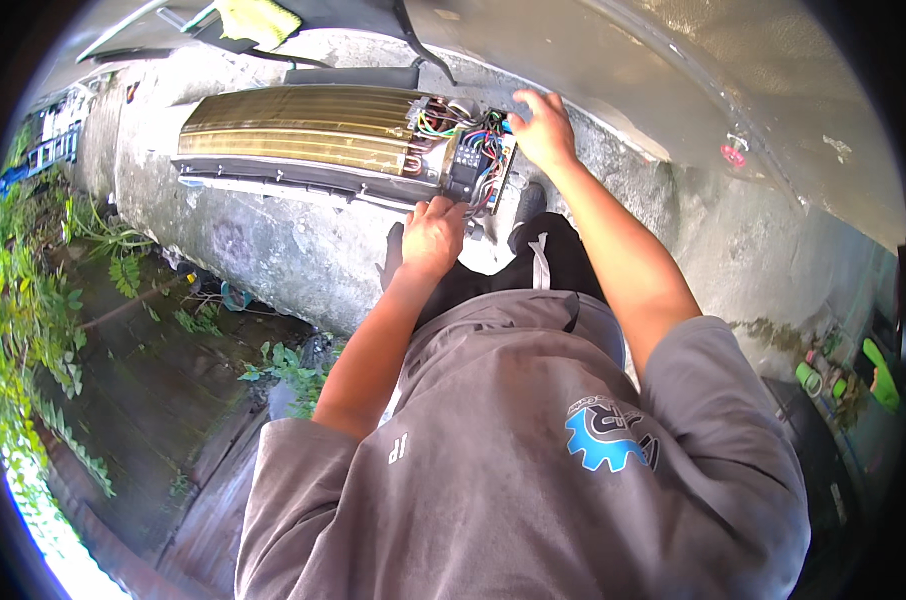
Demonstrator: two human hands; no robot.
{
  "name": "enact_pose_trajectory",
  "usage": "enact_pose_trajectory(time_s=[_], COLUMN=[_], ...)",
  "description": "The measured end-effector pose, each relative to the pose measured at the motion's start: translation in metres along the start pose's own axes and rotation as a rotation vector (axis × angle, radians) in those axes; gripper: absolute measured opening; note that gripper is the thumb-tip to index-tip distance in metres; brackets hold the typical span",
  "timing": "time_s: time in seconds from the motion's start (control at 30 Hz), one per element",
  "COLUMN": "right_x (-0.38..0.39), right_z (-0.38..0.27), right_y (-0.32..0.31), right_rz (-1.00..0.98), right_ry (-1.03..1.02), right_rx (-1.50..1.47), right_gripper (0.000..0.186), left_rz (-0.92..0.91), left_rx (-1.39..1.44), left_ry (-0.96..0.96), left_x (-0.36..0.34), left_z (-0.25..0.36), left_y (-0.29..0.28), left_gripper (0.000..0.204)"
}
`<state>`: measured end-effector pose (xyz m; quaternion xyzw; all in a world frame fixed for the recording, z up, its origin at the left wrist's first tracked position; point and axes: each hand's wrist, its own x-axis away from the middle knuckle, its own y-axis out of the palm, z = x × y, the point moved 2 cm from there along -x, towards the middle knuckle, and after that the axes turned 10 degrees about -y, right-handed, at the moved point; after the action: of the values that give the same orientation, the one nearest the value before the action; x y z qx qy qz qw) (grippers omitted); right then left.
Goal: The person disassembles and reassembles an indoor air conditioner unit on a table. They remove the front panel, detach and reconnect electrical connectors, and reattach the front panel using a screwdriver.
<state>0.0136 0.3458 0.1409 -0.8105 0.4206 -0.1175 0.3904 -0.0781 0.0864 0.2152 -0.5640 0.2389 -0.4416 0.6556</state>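
Now a long, gold-finned metal unit is laid across rough grey concrete; by its near edge the left hand is placed, fingers curled. At the unit's right end, multicoloured wires are exposed, and just beside them the right hand is held, fingers bent; whether anything is grasped by either cannot be told.

Finned unit on concrete, left grip at its near edge, right grip beside exposed wiring
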Motion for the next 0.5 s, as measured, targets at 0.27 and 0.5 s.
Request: enact_pose_trajectory(time_s=[0.27,0.5], right_x=[0.101,0.082], right_z=[-0.050,-0.037], right_y=[-0.019,-0.006], right_rz=[-0.627,-0.714], right_ry=[-0.511,-0.573], right_rx=[-0.045,-0.061], right_gripper=[0.031,0.025], left_rz=[0.069,-0.004], left_rx=[-0.073,-0.088], left_ry=[-0.090,-0.183], left_x=[-0.017,-0.011], left_z=[0.002,0.008], left_y=[0.028,0.028], left_gripper=[0.009,0.012])
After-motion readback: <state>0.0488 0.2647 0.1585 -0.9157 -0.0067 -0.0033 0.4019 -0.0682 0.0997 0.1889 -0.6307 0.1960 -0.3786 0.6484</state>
